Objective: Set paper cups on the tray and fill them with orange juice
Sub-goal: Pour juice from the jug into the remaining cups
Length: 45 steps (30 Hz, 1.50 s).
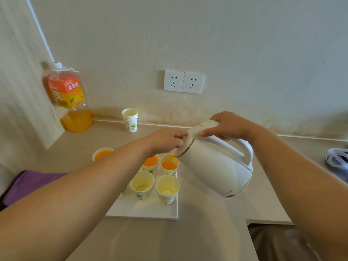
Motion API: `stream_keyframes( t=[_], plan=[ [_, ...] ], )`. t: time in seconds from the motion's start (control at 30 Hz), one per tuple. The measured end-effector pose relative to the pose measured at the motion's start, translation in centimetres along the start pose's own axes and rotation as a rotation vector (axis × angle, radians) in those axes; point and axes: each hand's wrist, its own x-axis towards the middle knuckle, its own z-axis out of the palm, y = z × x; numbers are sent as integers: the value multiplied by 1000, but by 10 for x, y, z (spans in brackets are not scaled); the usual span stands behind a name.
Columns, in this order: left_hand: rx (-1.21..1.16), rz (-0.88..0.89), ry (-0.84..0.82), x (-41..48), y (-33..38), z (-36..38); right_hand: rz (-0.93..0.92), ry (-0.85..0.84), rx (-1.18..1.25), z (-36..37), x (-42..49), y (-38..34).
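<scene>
Head view: right hand [229, 127] grips the kettle [212, 166], left hand [163, 140] pinches its lid [190, 137], third cup [169, 165] filling, two front cups [142, 185] on the tray [143, 211] nearly empty.

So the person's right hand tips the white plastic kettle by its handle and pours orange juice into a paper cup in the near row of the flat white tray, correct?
Not the near row. The head view shows the white plastic kettle, tipped by the right hand on its handle, pouring orange juice into the right-hand paper cup in the far row of the flat white tray.
</scene>
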Motion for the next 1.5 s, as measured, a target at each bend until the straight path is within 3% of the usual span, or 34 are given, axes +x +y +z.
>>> stream_keyframes(
  t=[1.5],
  plan=[
    [-20, -4, 12, 7, 1, -1, -2, -9, -58, -4, 6, -4]
  ],
)
